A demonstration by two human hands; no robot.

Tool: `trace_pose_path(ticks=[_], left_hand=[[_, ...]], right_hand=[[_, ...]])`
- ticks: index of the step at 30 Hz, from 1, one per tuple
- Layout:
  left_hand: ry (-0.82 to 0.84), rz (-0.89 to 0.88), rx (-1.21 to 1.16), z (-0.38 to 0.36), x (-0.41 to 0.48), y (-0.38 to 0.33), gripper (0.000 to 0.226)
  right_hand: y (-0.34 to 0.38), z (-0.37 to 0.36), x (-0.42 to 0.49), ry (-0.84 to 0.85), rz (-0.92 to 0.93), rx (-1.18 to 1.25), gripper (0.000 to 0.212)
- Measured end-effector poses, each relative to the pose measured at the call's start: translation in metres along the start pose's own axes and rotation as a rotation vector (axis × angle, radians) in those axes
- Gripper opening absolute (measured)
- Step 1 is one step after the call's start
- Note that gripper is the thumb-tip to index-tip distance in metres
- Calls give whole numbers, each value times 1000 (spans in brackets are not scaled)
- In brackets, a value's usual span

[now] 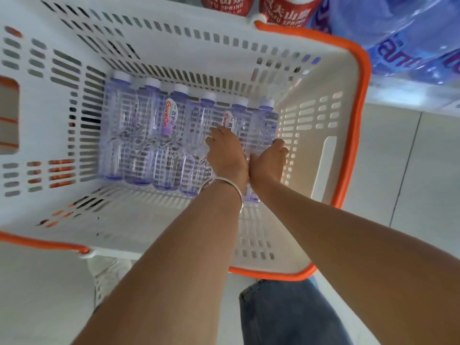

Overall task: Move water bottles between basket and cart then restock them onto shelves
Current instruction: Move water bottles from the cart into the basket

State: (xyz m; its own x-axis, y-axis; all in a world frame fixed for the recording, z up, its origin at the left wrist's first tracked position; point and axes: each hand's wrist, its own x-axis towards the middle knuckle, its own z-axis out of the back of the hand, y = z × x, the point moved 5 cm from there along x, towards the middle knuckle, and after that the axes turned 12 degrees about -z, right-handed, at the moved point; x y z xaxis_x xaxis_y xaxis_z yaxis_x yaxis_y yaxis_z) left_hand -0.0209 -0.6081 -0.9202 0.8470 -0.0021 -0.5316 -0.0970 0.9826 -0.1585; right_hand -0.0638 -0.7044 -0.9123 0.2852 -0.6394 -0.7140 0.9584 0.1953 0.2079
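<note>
A white slotted basket with an orange rim (358, 100) holds several clear, purple-tinted water bottles (169, 135) lying side by side on its floor, white caps pointing away from me. Both my arms reach down into it at the right end of the row. My left hand (226, 150), with a silver bangle on the wrist, curls over the second bottle from the right (230, 115). My right hand (270, 158) cups the rightmost bottle (265, 120), fingers wrapped round its right side. The lower halves of these two bottles are hidden under my hands.
Red-labelled bottles (286, 11) stand beyond the basket's far wall. Large blue-wrapped water containers (410, 33) sit on a white shelf (410, 95) at the upper right. Pale floor tiles lie to the right, and my jeans (286, 314) show below the basket.
</note>
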Motion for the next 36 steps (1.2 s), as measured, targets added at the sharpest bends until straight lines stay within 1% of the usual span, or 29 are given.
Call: trace_pose_path(ticks=[2,5,8,9,12,14,19,24,27,32,34,36], left_hand=[[2,-18,62,3,-4,0,70],[74,-93,106,9,-8,-6,75],[164,-114,-54,31,-10,-8,93],[172,-122,-86,39,-10,-7,94],[150,-132,-116,80,-19,0,82],[157,-134,-95,113,-33,8,76],[204,-123,-39,197,-87,20,71],[145,-100,-102,302,-140,17,68],[63,-126,-138,371,-170,12,66],[-25,-182,-194,473,-228,16,65],[-60,-147,-242,504,-243,23,64],[-58,-102,-259,534,-255,33,59]], right_hand=[[0,-1,1,13,10,-28,55],[3,2,1,66,2,-82,58],[11,13,-8,127,-15,-145,65],[16,17,-13,132,6,-166,66],[38,35,-43,123,118,-208,60],[56,52,-73,122,190,-230,57],[93,101,-158,173,309,-266,61],[135,162,-247,232,394,-257,62],[161,205,-299,196,449,-247,61],[202,273,-388,114,589,-249,63],[223,295,-419,115,637,-207,66],[245,317,-457,132,710,-189,68]])
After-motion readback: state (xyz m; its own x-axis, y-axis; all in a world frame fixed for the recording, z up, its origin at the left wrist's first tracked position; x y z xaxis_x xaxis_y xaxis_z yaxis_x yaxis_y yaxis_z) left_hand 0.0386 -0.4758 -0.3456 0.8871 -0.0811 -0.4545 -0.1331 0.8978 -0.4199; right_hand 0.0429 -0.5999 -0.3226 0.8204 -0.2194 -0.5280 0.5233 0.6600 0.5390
